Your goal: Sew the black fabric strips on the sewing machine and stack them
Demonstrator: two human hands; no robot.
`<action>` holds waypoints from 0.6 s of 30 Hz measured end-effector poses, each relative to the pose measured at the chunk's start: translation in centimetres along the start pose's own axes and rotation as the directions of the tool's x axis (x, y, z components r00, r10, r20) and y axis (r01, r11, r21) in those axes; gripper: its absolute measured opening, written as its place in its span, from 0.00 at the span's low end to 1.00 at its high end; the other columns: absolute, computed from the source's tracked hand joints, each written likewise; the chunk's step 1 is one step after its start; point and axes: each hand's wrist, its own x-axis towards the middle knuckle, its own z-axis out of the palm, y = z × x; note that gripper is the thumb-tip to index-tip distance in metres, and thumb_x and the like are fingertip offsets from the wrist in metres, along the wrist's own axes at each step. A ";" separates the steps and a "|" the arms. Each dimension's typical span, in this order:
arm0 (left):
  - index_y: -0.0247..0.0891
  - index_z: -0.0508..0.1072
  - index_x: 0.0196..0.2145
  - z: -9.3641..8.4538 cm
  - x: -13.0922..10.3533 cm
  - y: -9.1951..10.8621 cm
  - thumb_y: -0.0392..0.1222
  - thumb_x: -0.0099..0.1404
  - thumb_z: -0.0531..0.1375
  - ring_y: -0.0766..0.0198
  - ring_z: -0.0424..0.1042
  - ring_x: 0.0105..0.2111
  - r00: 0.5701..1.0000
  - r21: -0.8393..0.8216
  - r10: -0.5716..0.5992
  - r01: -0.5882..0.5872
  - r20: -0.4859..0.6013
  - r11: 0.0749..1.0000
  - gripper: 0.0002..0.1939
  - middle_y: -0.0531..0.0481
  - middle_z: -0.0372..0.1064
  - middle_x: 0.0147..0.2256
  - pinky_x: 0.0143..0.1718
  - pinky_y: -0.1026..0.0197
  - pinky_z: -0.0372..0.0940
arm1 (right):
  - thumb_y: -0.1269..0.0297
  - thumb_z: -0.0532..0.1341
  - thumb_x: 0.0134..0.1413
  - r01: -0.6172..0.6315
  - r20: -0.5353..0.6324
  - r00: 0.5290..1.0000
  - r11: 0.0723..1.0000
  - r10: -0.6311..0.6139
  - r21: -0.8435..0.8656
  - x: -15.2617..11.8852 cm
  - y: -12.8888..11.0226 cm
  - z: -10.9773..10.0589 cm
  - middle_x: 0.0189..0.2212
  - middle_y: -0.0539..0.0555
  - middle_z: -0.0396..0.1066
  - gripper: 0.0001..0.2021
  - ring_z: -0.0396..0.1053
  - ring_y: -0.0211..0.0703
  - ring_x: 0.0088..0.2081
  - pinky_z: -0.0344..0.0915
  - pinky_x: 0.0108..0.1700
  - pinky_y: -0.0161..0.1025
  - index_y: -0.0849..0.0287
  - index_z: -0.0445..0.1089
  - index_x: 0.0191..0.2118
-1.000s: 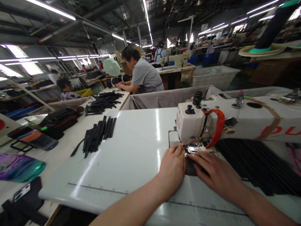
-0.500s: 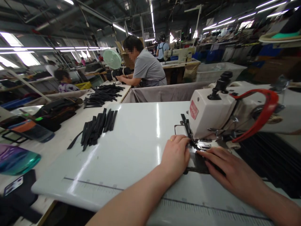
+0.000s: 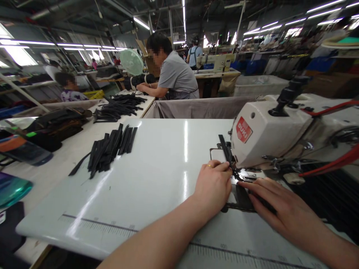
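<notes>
A white sewing machine (image 3: 269,130) stands at the right, its head above a metal plate (image 3: 238,196) set into the pale table. One narrow black fabric strip (image 3: 224,147) runs along the left side of the machine head towards the presser foot area. My left hand (image 3: 214,183) is closed, its bent fingertips on the near end of that strip. Beside it, my right hand (image 3: 276,200) lies low with fingers stretched forward, the index fingertip at the bright metal by the foot. The needle and whatever lies under the right fingers are hidden.
A pile of black strips (image 3: 108,151) lies on the tabletop at the left, with another black heap (image 3: 120,106) behind. Bottles, a bag (image 3: 61,125) and dark cloth sit along the left bench. A co-worker (image 3: 178,73) in grey works beyond a cloth-lined bin (image 3: 193,108).
The view has shifted, so the machine appears farther right and the strip piles farther left. Both hands keep nearly the same places by the presser foot.
</notes>
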 end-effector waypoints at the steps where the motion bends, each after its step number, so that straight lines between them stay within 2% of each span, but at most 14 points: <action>1: 0.40 0.77 0.44 0.0 0.0 0.0 0.35 0.69 0.55 0.52 0.66 0.52 1.000 0.004 0.005 -0.005 0.006 1.000 0.11 0.50 0.72 0.54 0.52 0.48 0.65 | 0.63 0.52 0.66 0.008 -0.006 1.000 1.000 -0.008 -0.011 0.0 -0.1 0.0 0.44 0.57 0.75 0.14 0.74 0.49 0.44 0.71 0.44 0.45 0.54 0.68 0.53; 8: 0.37 0.75 0.43 0.1 -0.3 0.9 0.35 0.69 0.55 0.51 0.66 0.51 0.999 0.059 0.029 -0.030 0.021 0.998 0.10 0.45 0.71 0.52 0.51 0.47 0.65 | 0.66 0.52 0.66 0.006 -0.009 1.000 0.999 -0.006 -0.038 0.1 -0.3 -0.1 0.44 0.58 0.75 0.13 0.74 0.48 0.44 0.73 0.42 0.45 0.57 0.67 0.52; 11: 0.37 0.75 0.41 0.5 -0.5 0.8 0.33 0.69 0.54 0.52 0.67 0.49 0.999 0.010 0.034 -0.034 -0.008 0.999 0.10 0.44 0.72 0.49 0.51 0.48 0.65 | 0.66 0.53 0.65 -0.006 -0.024 1.000 1.000 0.005 -0.024 -0.1 -0.1 0.0 0.44 0.57 0.74 0.13 0.74 0.49 0.44 0.73 0.44 0.47 0.56 0.68 0.52; 15: 0.36 0.74 0.44 1.0 0.6 -0.8 0.29 0.66 0.55 0.56 0.67 0.51 0.990 -0.118 -0.048 0.032 -0.135 0.993 0.12 0.44 0.70 0.50 0.55 0.53 0.64 | 0.68 0.53 0.65 0.000 -0.053 0.999 1.000 0.000 0.004 -0.3 0.0 0.1 0.44 0.57 0.74 0.13 0.74 0.49 0.44 0.73 0.45 0.48 0.56 0.68 0.51; 16: 0.36 0.73 0.47 1.0 1.3 -1.4 0.29 0.66 0.56 0.56 0.65 0.53 0.990 -0.096 -0.028 0.015 -0.135 0.995 0.13 0.43 0.68 0.52 0.57 0.53 0.62 | 0.68 0.52 0.65 0.006 -0.059 0.998 1.000 -0.005 0.012 -0.3 0.0 0.1 0.43 0.57 0.75 0.13 0.74 0.49 0.44 0.73 0.44 0.48 0.57 0.68 0.51; 18: 0.36 0.73 0.47 0.7 3.0 -2.5 0.32 0.66 0.58 0.55 0.63 0.56 0.996 0.020 0.090 -0.089 -0.026 0.996 0.12 0.43 0.68 0.52 0.61 0.51 0.57 | 0.69 0.52 0.65 0.014 -0.066 0.998 0.999 -0.012 0.030 -0.3 -0.1 0.0 0.43 0.58 0.74 0.13 0.73 0.50 0.43 0.73 0.45 0.48 0.58 0.68 0.51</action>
